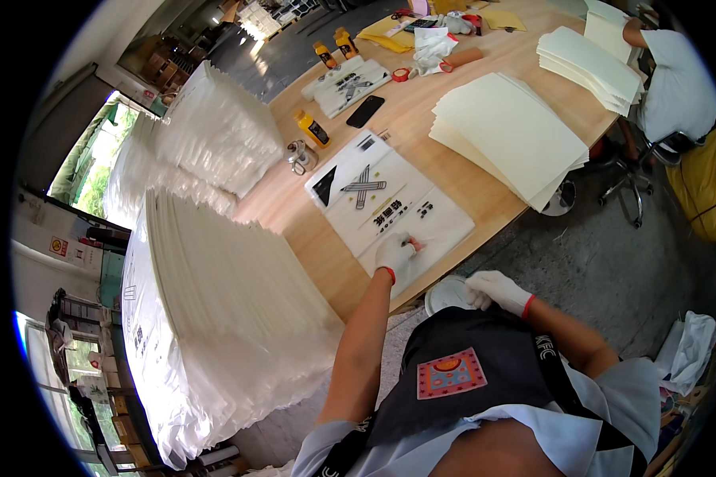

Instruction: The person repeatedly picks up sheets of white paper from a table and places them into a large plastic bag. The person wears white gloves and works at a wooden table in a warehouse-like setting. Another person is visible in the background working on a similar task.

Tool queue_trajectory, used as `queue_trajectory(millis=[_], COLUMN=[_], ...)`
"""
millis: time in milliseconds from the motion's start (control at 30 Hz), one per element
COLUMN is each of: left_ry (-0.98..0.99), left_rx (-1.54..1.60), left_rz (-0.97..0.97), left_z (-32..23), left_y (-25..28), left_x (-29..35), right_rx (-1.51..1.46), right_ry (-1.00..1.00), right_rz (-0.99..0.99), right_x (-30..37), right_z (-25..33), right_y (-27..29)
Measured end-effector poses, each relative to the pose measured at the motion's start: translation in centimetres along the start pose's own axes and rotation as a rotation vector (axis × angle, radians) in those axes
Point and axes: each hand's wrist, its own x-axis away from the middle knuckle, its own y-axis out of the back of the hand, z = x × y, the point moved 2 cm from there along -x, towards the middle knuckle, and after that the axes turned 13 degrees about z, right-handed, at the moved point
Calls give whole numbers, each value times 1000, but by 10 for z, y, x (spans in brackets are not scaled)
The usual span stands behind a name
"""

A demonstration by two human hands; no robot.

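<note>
My left hand, in a white glove with a red cuff and bare fingertips, is at the near end of a printed plastic bag. Its thumb and fingers are drawn together on the bag's surface. The bag lies flat, apparently on others, and carries black lettering and a crossed-pencil picture. My right hand, gloved the same way, hangs just off the table's near edge with curled fingers. Its palm is hidden, so anything inside does not show. Below that hand is a round whitish lid or seat.
Cream sheets are fanned in a stack at the right. Tall plastic-wrapped stacks stand at the left. A metal can, orange-yellow bottle and black phone are on the wooden table. Another person handles sheets at far right.
</note>
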Motion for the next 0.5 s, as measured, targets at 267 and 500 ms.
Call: queue_trajectory(millis=[267,500], left_ry=[-53,-395], left_rx=[199,520], left_rz=[-46,-435], left_z=[-48,-54], left_y=[19,50], left_x=[20,17], right_rx=[71,795], right_ry=[212,372], right_rz=[28,-413], right_x=[-106,-152], right_z=[55,41], right_y=[4,38])
